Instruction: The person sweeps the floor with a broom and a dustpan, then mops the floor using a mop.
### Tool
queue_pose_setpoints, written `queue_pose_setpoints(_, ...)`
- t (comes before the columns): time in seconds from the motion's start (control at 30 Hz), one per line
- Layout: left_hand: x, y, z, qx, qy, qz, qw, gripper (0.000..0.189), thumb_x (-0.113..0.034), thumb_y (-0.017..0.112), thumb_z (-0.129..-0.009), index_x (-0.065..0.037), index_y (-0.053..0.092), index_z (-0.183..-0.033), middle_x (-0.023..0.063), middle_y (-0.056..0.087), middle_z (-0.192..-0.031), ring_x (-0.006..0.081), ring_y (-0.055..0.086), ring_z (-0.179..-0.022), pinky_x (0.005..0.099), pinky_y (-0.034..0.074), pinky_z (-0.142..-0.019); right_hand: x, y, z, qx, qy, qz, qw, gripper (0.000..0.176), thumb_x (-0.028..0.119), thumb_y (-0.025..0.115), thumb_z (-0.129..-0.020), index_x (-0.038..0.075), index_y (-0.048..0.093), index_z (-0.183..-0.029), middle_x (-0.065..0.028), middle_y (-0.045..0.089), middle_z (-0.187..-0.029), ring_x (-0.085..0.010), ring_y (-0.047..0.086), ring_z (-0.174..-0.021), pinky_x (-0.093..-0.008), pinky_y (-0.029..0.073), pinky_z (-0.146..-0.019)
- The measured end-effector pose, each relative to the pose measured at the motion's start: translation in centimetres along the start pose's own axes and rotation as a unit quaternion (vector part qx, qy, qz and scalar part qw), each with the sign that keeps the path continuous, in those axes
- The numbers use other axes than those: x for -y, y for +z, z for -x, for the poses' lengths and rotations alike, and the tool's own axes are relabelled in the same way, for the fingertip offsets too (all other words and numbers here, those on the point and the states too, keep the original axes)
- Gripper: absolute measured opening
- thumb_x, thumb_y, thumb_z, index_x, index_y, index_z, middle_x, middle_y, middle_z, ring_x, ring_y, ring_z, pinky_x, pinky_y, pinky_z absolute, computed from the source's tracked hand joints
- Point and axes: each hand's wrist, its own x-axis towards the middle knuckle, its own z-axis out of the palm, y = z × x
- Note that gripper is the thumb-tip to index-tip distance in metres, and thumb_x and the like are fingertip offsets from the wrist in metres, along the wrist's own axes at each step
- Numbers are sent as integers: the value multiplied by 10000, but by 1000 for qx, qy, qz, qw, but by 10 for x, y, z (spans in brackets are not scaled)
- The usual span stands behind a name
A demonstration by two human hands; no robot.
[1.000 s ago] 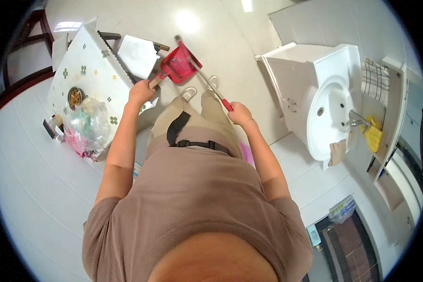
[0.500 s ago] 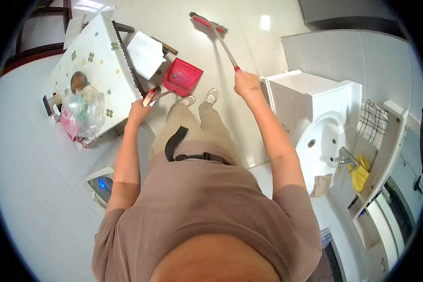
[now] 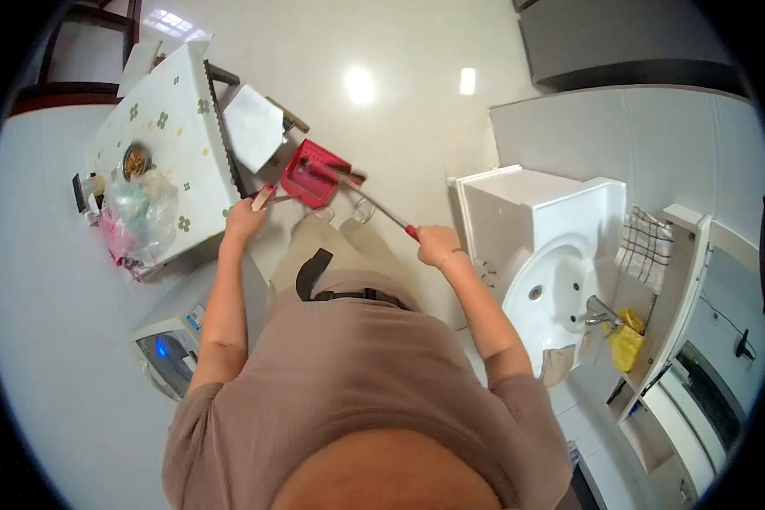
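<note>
My left hand (image 3: 244, 221) is closed around the handle of a red dustpan (image 3: 310, 191), beside the corner of the table. The pan lies on the floor just ahead of my shoes, its open side facing away from me. In my right hand (image 3: 439, 246) is the handle of a broom (image 3: 374, 204), gripped at its red end. The shaft slants forward and left, and the broom head, slightly blurred, overlaps the dustpan in this view.
On the left stands a table (image 3: 166, 102) with a patterned cloth, holding a bowl (image 3: 136, 161) and plastic bags (image 3: 144, 217). A white stool (image 3: 253, 127) is tucked beside it. To the right are a white cabinet (image 3: 518, 195) and a washbasin (image 3: 548, 263). A washing machine (image 3: 166, 348) sits at lower left.
My right hand has drawn the broom back toward me and left, bringing its head from the far floor to the dustpan. The left hand keeps its grip on the dustpan handle.
</note>
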Motion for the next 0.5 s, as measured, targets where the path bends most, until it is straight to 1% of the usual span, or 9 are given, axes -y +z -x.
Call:
queue_pose_setpoints(0.1, -13, -6, 10, 2, 12, -21, 1000, 331, -264, 553, -695, -9, 625, -894, 233, 620, -879, 373, 597, -855, 429, 457, -754, -37, 10, 25, -24, 40, -66, 997, 238, 101, 506, -709, 126, 653, -894, -158, 642, -839, -324, 612, -800, -415, 484, -705)
queue_pose_setpoints(0.23, -4, -13, 5, -7, 3, 30, 1000, 326, -246, 562, -680, 0, 622, -886, 222, 624, -830, 356, 609, -812, 414, 460, -727, -53, 11, 66, -77, 23, -134, 988, 294, 100, 543, -689, 93, 643, -966, -168, 633, -799, -333, 608, -798, -410, 473, -697)
queue_pose_setpoints(0.27, -2, -11, -1, -5, -12, 59, 998, 324, -239, 570, -674, 0, 623, -886, 211, 628, -808, 340, 617, -783, 404, 463, -708, -58, 13, 71, -98, 28, -167, 981, 322, 95, 555, -685, 78, 638, -996, -159, 632, -766, -305, 613, -736, -386, 478, -659)
queue_pose_setpoints(0.3, -11, -21, 3, 5, -17, 99, 995, 320, -217, 586, -664, 17, 615, -882, 172, 622, -737, 276, 615, -694, 372, 464, -656, -63, 13, 74, -118, 31, -198, 973, 352, 89, 566, -681, 63, 632, -1026, -150, 631, -732, -277, 619, -674, -362, 483, -622)
queue_pose_setpoints(0.33, -20, -30, 5, 0, -19, 107, 994, 320, -217, 586, -664, 17, 615, -882, 172, 622, -737, 276, 615, -694, 372, 464, -656, -67, 11, 76, -120, 27, -190, 974, 352, 89, 566, -681, 63, 632, -1026, -150, 631, -732, -277, 619, -674, -362, 483, -622)
queue_pose_setpoints(0.4, -34, -43, 1, 7, -29, 180, 983, 315, -190, 588, -661, 38, 602, -878, 129, 590, -660, 210, 574, -575, 345, 458, -567, -71, -6, 75, -111, 62, -345, 930, 364, 56, 568, -678, 15, 616, -1037, -99, 597, -655, -184, 577, -542, -304, 461, -500)
queue_pose_setpoints(0.43, -35, -42, -6, -39, -1, 189, 981, 270, -161, 576, -666, 39, 592, -848, 87, 549, -603, 160, 525, -487, 315, 425, -467, -67, -24, 77, -110, 87, -368, 919, 378, 32, 562, -683, -29, 593, -1055, -65, 550, -612, -122, 520, -459, -262, 404, -406)
queue_pose_setpoints(0.47, -38, -47, -10, -46, -4, 199, 979, 270, -161, 576, -666, 39, 592, -848, 87, 549, -603, 160, 525, -487, 315, 425, -467, -67, -35, 73, -111, 80, -359, 923, 378, 32, 562, -683, -29, 593, -1055, -65, 550, -612, -122, 520, -459, -262, 404, -406)
queue_pose_setpoints(0.5, -45, -54, -13, -25, -16, 260, 965, 240, -148, 573, -674, 26, 590, -838, 74, 543, -597, 143, 511, -464, 299, 403, -435, -68, -46, 68, -123, 96, -408, 899, 389, 30, 563, -681, -39, 583, -1063, -68, 547, -603, -126, 514, -443, -267, 395, -395)
